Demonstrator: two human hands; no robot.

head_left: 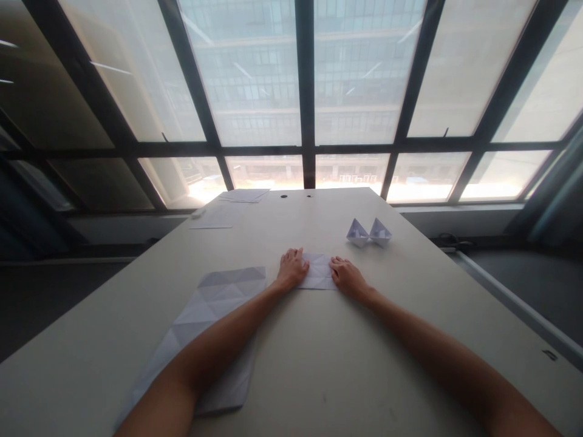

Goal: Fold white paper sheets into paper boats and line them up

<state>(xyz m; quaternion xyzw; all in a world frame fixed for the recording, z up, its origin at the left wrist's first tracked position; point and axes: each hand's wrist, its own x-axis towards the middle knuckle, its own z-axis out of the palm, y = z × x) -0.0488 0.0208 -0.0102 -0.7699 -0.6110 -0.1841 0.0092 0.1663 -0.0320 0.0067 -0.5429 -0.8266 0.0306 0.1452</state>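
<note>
A small creased white paper sheet (pixel 317 273) lies on the table between my two hands. My left hand (pixel 292 268) rests on its left edge, palm down, fingers stretched and slightly apart. On its right edge lies my right hand (pixel 348 277), with its fingers extended flat over the paper. Neither hand lifts the sheet. Beneath my left forearm is a larger white sheet (pixel 217 308) with a grid of fold creases, partly covered by the arm. Two folded paper boats (pixel 357 233) stand side by side beyond my right hand.
The long white table (pixel 300 364) runs toward large framed windows. Several loose white sheets (pixel 243 195) lie at its far left, with another sheet (pixel 213 217) closer. Round dark holes (pixel 283 196) sit near the far edge. Curtains (pixel 553 200) hang at both sides.
</note>
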